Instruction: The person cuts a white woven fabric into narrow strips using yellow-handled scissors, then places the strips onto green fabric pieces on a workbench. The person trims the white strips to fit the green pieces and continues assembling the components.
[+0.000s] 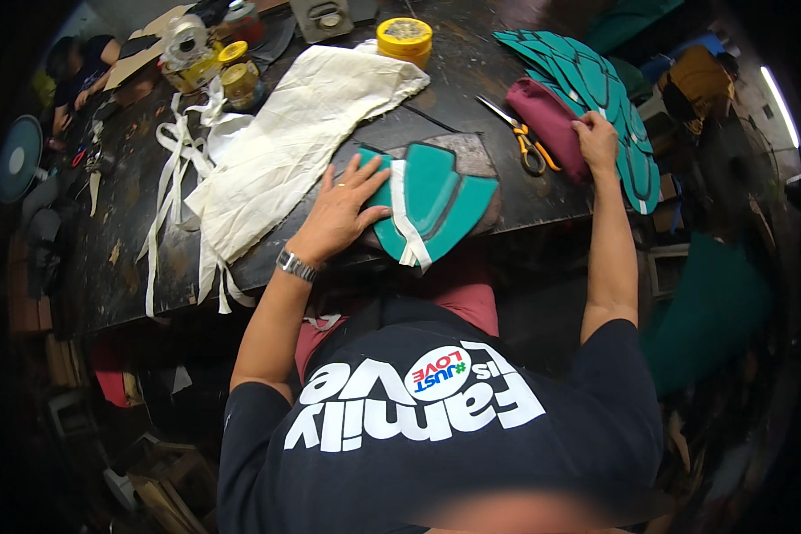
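Green panel (429, 191), partly hidden under outspread left fingers (365, 181), grip of right fingers (587, 127) impossible to tell.

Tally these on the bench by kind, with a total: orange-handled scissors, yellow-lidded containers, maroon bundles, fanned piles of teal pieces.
Orange-handled scissors: 1
Yellow-lidded containers: 2
Maroon bundle: 1
Fanned pile of teal pieces: 1 (pieces overlap, so not counted singly)
Total: 5
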The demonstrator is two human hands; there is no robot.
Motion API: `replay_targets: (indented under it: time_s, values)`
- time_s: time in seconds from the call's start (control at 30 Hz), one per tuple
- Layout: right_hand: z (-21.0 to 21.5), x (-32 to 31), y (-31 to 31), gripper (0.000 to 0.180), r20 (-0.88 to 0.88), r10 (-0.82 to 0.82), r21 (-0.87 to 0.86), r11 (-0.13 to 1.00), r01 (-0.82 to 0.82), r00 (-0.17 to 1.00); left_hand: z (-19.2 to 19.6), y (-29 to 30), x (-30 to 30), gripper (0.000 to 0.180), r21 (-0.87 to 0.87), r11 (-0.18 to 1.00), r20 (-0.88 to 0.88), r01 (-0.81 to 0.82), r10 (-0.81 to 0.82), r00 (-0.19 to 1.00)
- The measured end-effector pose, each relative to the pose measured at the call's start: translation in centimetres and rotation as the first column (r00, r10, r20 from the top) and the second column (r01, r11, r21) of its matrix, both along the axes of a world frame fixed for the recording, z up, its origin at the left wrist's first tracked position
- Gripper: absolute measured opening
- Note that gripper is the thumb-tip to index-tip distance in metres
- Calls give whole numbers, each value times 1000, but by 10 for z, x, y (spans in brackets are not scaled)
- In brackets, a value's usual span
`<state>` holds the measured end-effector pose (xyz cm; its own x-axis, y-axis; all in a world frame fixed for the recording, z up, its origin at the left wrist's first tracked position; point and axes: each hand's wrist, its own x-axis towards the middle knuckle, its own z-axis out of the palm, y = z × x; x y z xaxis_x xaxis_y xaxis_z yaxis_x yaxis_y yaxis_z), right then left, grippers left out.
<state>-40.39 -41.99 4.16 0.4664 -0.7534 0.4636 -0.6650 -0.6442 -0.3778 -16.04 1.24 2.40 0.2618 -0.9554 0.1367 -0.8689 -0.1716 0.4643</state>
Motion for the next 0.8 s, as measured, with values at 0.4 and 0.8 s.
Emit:
replay_targets:
  time_s: [0.4, 0.8]
  values:
    - [3, 66, 72, 35, -49, 234, -197, 951, -239, 971, -7, -12, 32, 25, -358, 922, -136, -147, 104, 985]
    - [-22, 210, 174, 37, -72, 677, 241, 725, -645, 733, 10, -65, 218, 75, -58, 817, -43, -574, 573, 819]
